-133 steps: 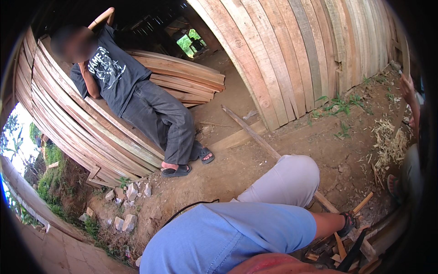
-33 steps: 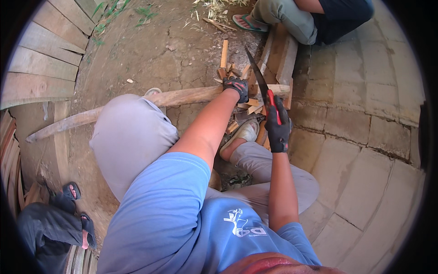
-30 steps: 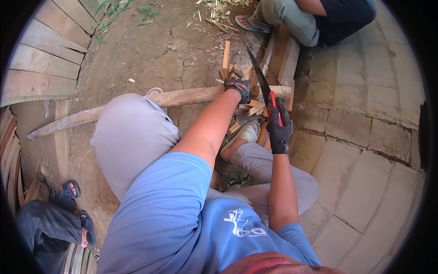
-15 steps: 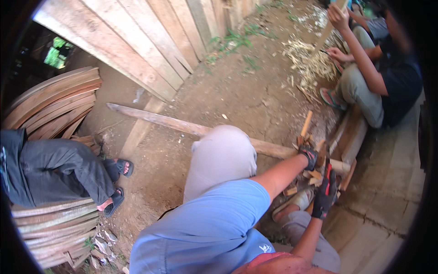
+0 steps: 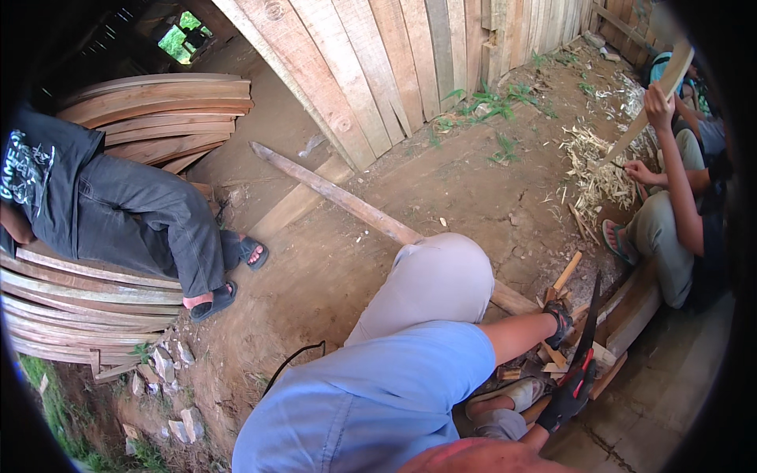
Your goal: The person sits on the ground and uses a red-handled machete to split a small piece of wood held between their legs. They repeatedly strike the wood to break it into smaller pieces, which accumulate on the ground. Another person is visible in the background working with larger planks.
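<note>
My right hand (image 5: 564,404), in a dark glove, is closed round the red and black handle of a handsaw (image 5: 587,325). Its dark blade points up and away, close beside the cut wood. My left hand (image 5: 559,324), also gloved, is closed at the near end of a long wooden pole (image 5: 339,191); its fingertips are partly hidden. The pole runs under my bent knee (image 5: 445,276) toward the far left. A short wooden slat (image 5: 567,270) sticks up just beyond my left hand. Small wood offcuts (image 5: 555,356) lie between my hands and my shoe (image 5: 520,394).
A co-worker (image 5: 690,213) at the far right holds a long strip of wood (image 5: 654,98) over pale shavings (image 5: 599,165). Another person in dark trousers (image 5: 150,213) sits at left on stacked curved boards (image 5: 87,303). A plank wall (image 5: 386,63) stands ahead; stones (image 5: 163,364) lie lower left.
My view has turned left, so the surroundings appear farther right. The saw blade, almost edge-on before, now shows its broad side and leans to the right. My left hand stays at the wood.
</note>
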The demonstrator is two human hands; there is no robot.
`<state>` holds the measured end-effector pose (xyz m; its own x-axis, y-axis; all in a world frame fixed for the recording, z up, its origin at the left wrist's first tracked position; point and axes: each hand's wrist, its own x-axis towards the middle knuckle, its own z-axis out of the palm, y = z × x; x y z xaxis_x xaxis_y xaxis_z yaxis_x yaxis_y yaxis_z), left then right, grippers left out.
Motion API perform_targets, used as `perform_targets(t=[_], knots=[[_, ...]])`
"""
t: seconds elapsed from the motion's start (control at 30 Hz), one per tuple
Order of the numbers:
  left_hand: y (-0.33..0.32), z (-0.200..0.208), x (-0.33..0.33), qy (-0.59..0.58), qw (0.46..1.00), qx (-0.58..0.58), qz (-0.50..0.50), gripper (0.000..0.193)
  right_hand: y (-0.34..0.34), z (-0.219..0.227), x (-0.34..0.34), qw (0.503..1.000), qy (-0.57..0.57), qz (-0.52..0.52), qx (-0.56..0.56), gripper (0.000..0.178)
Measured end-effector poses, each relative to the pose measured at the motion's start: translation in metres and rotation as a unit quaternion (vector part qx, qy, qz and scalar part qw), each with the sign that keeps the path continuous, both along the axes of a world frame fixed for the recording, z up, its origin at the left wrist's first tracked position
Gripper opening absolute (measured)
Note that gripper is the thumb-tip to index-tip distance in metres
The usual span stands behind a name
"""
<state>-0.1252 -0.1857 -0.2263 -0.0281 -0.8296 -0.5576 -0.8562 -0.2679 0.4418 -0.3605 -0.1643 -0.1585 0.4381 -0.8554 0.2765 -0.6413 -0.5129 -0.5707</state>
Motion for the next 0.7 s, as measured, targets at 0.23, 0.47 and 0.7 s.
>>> perform_targets(t=[0.23,0.47,0.7], knots=[[0.0,0.012,-0.013,-0.074,0.997,0.006,-0.027,0.098,-0.012,0.019,0.002,0.986,-0.043,-0.072,0.146,0.042],[0.0,0.007,-0.012,-0.072,0.997,0.013,-0.026,0.098,-0.014,0.019,0.005,0.986,-0.059,-0.054,0.146,0.044],[-0.006,0.004,-0.012,-0.066,0.998,0.014,-0.019,0.097,-0.024,-0.002,-0.013,0.999,0.03,-0.011,0.014,0.043]])
